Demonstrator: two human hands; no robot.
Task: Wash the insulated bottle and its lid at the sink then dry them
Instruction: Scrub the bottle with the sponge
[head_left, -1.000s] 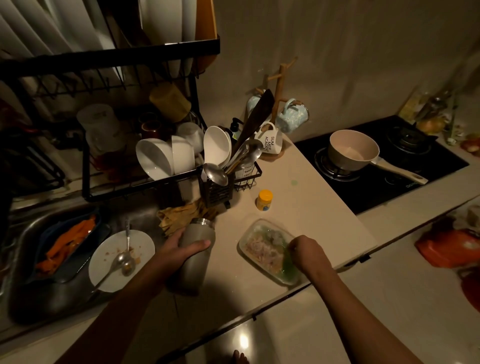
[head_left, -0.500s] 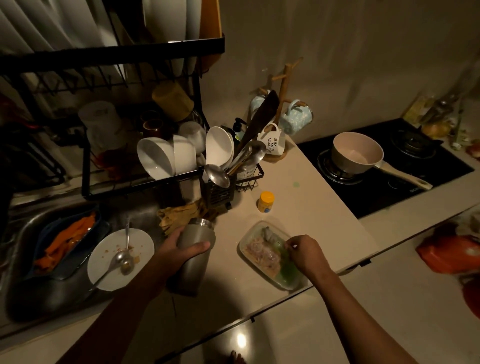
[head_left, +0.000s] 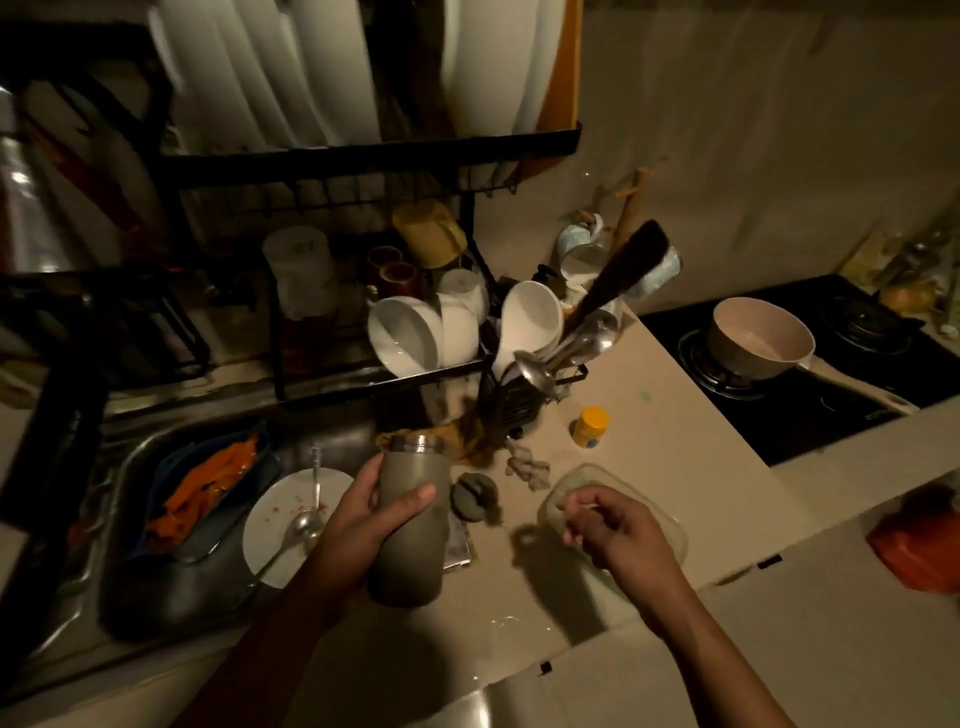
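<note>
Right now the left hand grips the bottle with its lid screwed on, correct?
No lid is on it. In the head view the left hand grips the bottle, but its metal rim is bare; a grey piece, likely the lid, lies on the counter beside it.

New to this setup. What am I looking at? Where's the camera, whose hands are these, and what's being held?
There is no machine here. A person works with bare hands, and every picture comes from one wide-angle camera worn on the head, looking down at a dim kitchen counter.

The left hand grips a grey-green bottle with no lid on, at the edge between the sink and the counter. A dark round lid, probably the bottle's, lies beside it.

The right hand hangs over a clear dish with its fingers curled. The picture is too blurred to tell whether it holds anything.

In the sink lies a dirty plate with a spoon on it. Behind stands a dish rack. To the right, a pot sits on the stove.
</note>
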